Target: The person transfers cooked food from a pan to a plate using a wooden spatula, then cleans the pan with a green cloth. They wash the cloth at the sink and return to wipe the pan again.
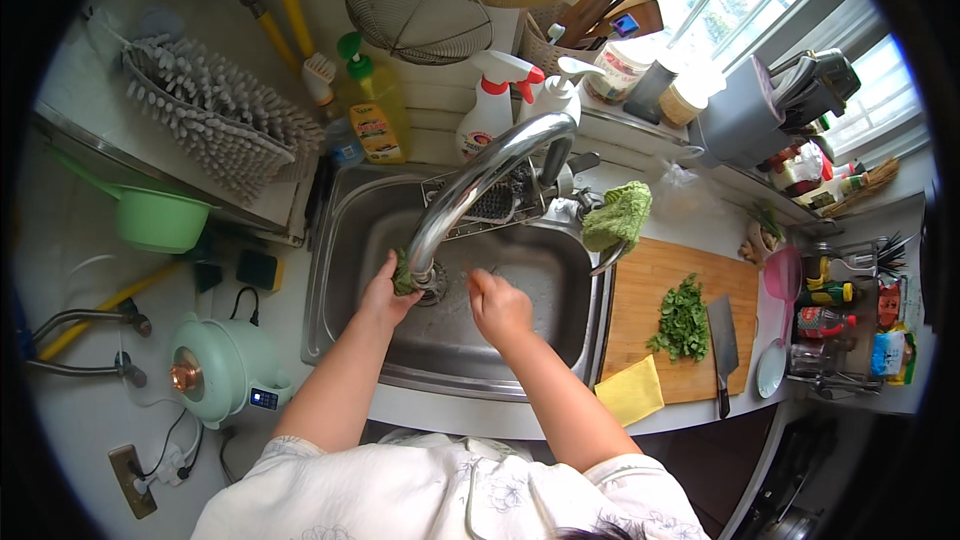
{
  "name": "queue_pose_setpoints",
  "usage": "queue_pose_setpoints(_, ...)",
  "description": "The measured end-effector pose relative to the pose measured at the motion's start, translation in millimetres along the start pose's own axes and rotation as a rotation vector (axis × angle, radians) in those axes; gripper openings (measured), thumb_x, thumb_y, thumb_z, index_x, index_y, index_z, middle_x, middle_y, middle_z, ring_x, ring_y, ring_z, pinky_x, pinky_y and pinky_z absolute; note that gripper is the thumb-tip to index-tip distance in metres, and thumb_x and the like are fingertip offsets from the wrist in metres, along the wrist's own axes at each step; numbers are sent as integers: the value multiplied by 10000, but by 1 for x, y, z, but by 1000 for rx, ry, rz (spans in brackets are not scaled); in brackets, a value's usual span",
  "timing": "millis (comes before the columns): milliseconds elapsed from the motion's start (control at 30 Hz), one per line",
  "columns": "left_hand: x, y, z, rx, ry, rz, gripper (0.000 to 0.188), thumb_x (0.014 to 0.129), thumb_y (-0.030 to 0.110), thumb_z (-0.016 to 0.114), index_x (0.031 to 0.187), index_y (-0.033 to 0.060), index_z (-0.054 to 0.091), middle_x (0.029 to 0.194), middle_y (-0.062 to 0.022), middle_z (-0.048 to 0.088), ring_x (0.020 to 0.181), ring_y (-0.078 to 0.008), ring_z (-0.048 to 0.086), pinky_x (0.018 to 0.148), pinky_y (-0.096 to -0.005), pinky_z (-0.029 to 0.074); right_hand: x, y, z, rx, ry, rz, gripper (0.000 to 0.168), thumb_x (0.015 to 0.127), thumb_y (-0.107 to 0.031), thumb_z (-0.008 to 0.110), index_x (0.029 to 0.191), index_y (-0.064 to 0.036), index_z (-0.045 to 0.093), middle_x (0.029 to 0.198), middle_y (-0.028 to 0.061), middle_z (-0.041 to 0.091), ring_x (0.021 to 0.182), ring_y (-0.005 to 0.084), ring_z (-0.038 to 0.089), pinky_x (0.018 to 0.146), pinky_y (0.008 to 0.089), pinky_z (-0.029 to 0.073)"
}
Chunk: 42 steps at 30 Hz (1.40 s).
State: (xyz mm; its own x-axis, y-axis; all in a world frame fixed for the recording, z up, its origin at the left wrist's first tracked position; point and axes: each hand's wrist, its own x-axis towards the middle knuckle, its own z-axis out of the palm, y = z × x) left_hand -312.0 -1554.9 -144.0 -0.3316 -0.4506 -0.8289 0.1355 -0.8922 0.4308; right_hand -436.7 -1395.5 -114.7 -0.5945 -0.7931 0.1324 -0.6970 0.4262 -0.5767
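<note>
My left hand (388, 296) is at the left of the steel sink (540, 360), its fingers around a dark green, textured item (403, 274) that looks like a cloth. The faucet's chrome spout (469, 174) arches over the basin and partly covers that item. Beneath the spout end is the drain (435, 286). To its right, my right hand (501, 307) hovers over the basin with curled fingers; nothing shows in it. A wire rack (487, 221) with dark scrubbers hangs at the sink's back edge, and a light green cloth (619, 216) drapes beside the faucet.
Right of the sink, a wooden cutting board (630, 315) holds chopped leafy greens (681, 321), a cleaver (722, 345) and a yellow cloth (631, 391). Spray bottle (491, 105) and yellow dish soap (375, 112) stand behind. A mint-green electric cooker (225, 367) sits left.
</note>
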Motion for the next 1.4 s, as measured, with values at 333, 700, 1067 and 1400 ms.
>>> queue_pose_setpoints(333,57,-40,13,-281,-423,-136,117,885,231,593,955,147,550,910,-34,572,801,-167,548,673,-330,444,-37,-30,-149,208,57,-279,183,747,-57,661,926,-66,624,618,85,574,512,269,564,461,346,453)
queue_pose_setpoints(700,45,-42,10,-207,-526,-92,109,864,112,569,957,98,512,850,-52,516,696,-151,494,494,-205,380,122,-49,-293,637,749,-186,236,920,-195,554,854,21,621,646,46,596,478,70,509,434,206,390)
queue_pose_setpoints(1067,-2,-24,30,-225,-416,-125,185,954,297,426,947,157,547,799,-38,536,656,-169,536,553,-292,446,181,-55,-257,367,635,-230,414,784,-84,539,1172,49,490,890,148,655,654,168,604,587,259,472)
queue_pose_setpoints(1400,5,-66,43,-216,-484,-226,340,936,334,458,1181,107,521,1158,-88,585,1086,-262,555,939,-448,429,5,20,6,752,-134,644,420,864,-244,566,1171,40,523,1102,158,597,963,211,582,839,319,448)
